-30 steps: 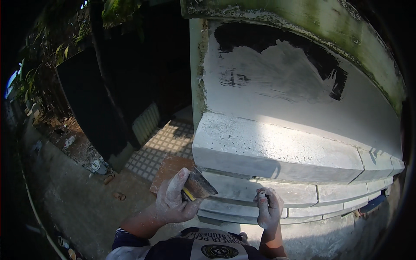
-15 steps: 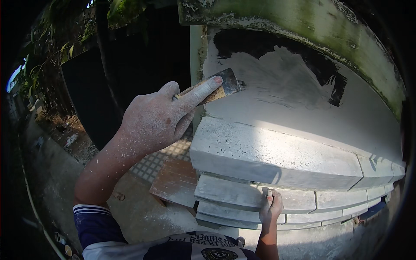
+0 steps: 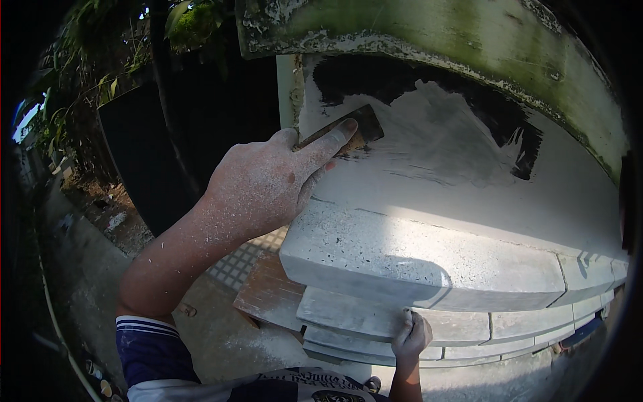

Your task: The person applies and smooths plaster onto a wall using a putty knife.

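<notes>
My left hand [image 3: 254, 181], coated in white dust, is closed round a scraper [image 3: 372, 125], forefinger stretched along its broad dark blade. The blade is at the left part of a plastered wall [image 3: 408, 167], which has smeared grey filler [image 3: 442, 127] and an irregular black patch [image 3: 526, 161] under a mossy ledge [image 3: 482, 37]. My right hand [image 3: 410, 335] is lower, closed at the front of a grey step block [image 3: 348, 311], below the speckled top slab [image 3: 355, 238]. Whether it holds anything is hidden.
A dark doorway with a dark panel [image 3: 140, 147] and foliage [image 3: 187, 23] lie to the left. A brown board [image 3: 268, 295] stands on the floor beside the steps, near checkered tiles [image 3: 234, 268] and a concrete path [image 3: 87, 254]. A pale hose [image 3: 50, 301] runs along the far left.
My left hand has risen and moved rightward with the scraper to the wall, forefinger now along the blade. The view has shifted slightly, and my right hand remains low by the steps.
</notes>
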The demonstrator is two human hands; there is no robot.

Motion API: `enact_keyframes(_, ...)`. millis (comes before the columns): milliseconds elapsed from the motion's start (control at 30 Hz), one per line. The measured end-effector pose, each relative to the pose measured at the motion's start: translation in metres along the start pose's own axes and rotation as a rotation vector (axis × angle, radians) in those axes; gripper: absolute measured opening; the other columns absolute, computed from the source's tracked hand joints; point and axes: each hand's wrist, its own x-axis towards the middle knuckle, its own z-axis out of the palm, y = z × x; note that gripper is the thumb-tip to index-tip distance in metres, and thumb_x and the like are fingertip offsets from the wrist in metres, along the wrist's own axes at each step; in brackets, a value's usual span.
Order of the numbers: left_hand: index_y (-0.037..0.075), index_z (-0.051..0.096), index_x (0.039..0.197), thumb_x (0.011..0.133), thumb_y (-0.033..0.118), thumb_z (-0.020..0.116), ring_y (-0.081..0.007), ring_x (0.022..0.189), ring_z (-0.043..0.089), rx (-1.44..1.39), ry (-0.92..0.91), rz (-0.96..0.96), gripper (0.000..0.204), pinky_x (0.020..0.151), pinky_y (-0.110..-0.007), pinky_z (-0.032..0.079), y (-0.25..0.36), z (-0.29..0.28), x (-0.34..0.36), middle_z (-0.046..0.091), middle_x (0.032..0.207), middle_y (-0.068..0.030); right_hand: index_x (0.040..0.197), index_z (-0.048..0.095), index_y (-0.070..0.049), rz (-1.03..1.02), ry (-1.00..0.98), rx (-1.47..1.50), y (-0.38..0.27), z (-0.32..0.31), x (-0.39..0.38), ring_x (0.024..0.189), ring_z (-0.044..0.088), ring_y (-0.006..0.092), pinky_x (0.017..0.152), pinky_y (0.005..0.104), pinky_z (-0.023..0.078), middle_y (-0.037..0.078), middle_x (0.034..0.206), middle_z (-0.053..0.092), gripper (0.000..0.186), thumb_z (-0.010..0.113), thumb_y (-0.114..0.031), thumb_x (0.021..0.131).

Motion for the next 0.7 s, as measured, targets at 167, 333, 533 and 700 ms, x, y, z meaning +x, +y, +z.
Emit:
enact_keyframes(167, 0.035, 0.046, 0.159, 0.105, 0.037, 0.062, -0.0217, 0.065, 0.070, -0.046, -0.059, -0.055, 0.056, 0.055, -0.035, 0.059, 0.008, -0.009, 0.007, 0.069, 0.096, -0.0132, 0.102, 0.069, 0.006, -0.014, -0.014, -0.086, 0.000, 0.001, -0.001, 0.072, 0.067, 0.0421, 0.066, 0.0479, 0.052, 0.022, 0.084, 0.069, 0.019, 0.056, -0.005, 0.094)
enact_keyframes(333, 0.035, 0.048, 0.157, 0.104, 0.034, 0.065, -0.0226, 0.066, 0.071, -0.119, 0.054, -0.005, 0.056, 0.056, -0.036, 0.059, 0.013, -0.004, 0.010, 0.069, 0.092, -0.0126, 0.102, 0.069, 0.007, 0.006, -0.057, -0.142, -0.003, -0.002, 0.002, 0.072, 0.066, 0.0429, 0.067, 0.0484, 0.052, 0.022, 0.083, 0.069, 0.020, 0.057, -0.006, 0.094)
enact_keyframes(533, 0.033, 0.048, 0.158, 0.104, 0.032, 0.065, -0.0234, 0.066, 0.071, -0.129, -0.013, -0.029, 0.057, 0.055, -0.037, 0.059, 0.013, 0.000, 0.007, 0.068, 0.091, -0.0130, 0.103, 0.069, 0.007, 0.014, -0.044, -0.093, -0.009, -0.001, 0.004, 0.069, 0.064, 0.0434, 0.064, 0.0483, 0.050, 0.022, 0.080, 0.066, 0.021, 0.058, -0.008, 0.094)
enact_keyframes(700, 0.032, 0.049, 0.157, 0.104, 0.031, 0.065, -0.0236, 0.065, 0.071, -0.166, 0.037, 0.020, 0.056, 0.056, -0.037, 0.060, 0.020, -0.004, 0.017, 0.068, 0.090, -0.0131, 0.104, 0.069, 0.007, 0.032, -0.072, -0.070, -0.008, -0.002, 0.007, 0.068, 0.063, 0.0434, 0.062, 0.0484, 0.049, 0.022, 0.080, 0.065, 0.021, 0.057, -0.008, 0.095)
